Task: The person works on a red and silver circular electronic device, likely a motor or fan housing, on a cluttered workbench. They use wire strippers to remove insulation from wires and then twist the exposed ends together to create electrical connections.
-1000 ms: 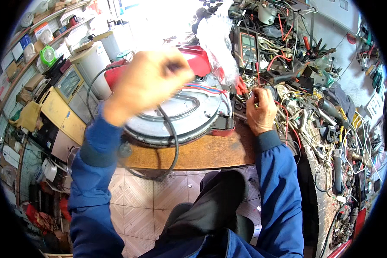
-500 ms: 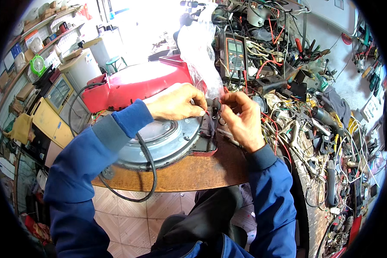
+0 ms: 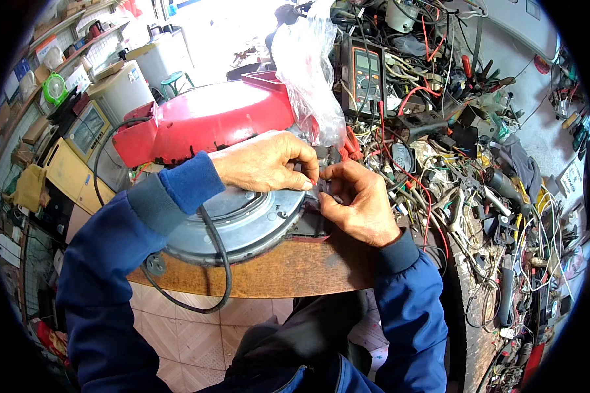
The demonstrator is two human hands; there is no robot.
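A red-cased appliance [image 3: 203, 124] with a round grey metal plate [image 3: 255, 219] lies on the wooden bench top [image 3: 269, 272]. Over the plate's right edge, my left hand [image 3: 269, 164] is closed, thumb and forefinger pinching what looks like a thin red wire [image 3: 313, 183]. My right hand [image 3: 364, 206] faces it from the right, fingers curled and thumb bent in; whatever its fingertips hold is too small to make out. Dark parts beside the plate are partly hidden under both hands. A black power cord [image 3: 226, 255] loops over the bench's front edge, its plug [image 3: 155, 264] near the left cuff.
Behind my hands stands a clear plastic bag [image 3: 311, 78], with a multimeter [image 3: 366, 75] to its right. Tangled wires, tools and scrap parts [image 3: 452, 196] cover the right side. Shelves [image 3: 65, 59] and pale cabinets [image 3: 121, 88] line the left. Red-handled pliers [image 3: 351, 145] lie near my right hand.
My right hand has moved left and down, so its fingertips now come close to the left hand's. My left hand keeps its pinch over the plate's edge. The view has shifted slightly.
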